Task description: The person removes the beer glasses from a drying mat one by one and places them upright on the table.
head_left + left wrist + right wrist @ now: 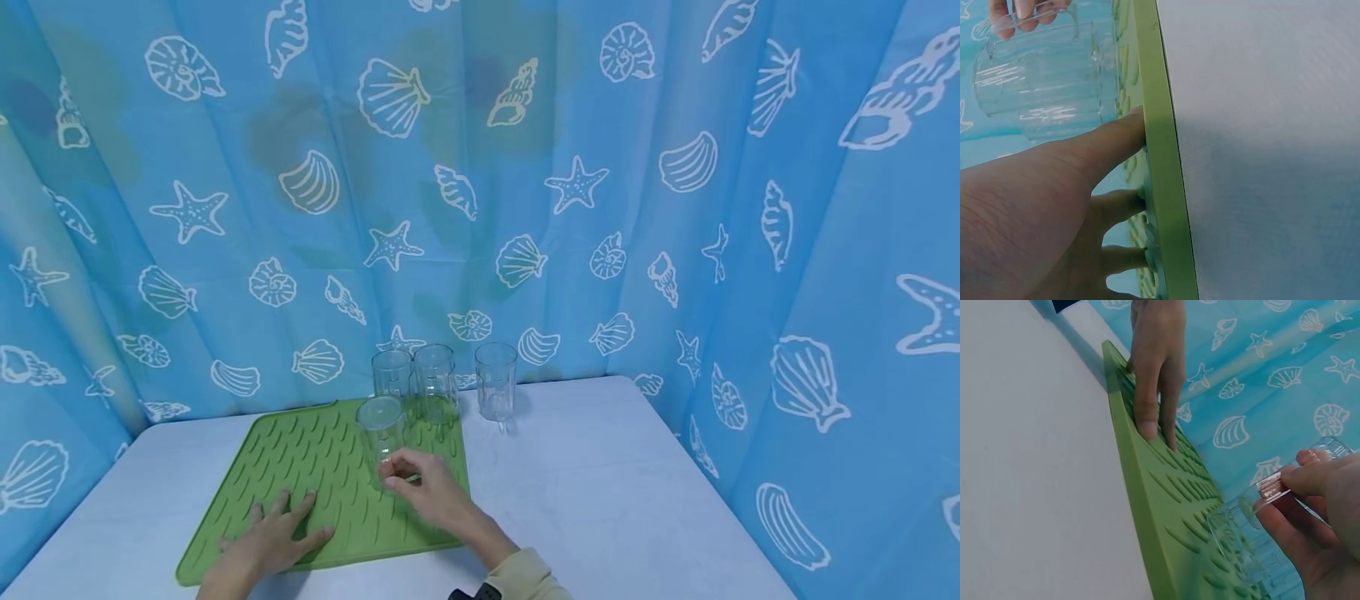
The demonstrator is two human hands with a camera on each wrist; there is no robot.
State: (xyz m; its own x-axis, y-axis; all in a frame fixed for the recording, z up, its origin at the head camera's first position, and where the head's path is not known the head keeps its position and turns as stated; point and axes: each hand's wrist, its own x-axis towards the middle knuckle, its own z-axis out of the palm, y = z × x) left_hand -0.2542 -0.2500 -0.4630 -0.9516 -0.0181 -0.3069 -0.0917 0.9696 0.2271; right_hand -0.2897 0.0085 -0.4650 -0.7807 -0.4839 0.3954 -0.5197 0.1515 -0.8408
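My right hand (pixel 431 487) grips the handle of a clear glass mug (pixel 381 429) over the right part of a green ridged drying mat (pixel 300 467). In the right wrist view, thumb and fingers of that hand (pixel 1329 506) close round the handle. From the left wrist view, the mug (pixel 1047 87) appears with its base end close by the mat. Fingers spread, my left hand (pixel 266 537) presses on the mat near its front edge. Two more glass mugs (pixel 392 375) (pixel 435 375) stand side by side at the mat's back right corner.
Another glass mug (pixel 495 383) stands on the white table (pixel 600 483), right of the mat, its handle facing forward. A blue curtain (pixel 465 208) with white shell prints hangs behind the table and along its sides.
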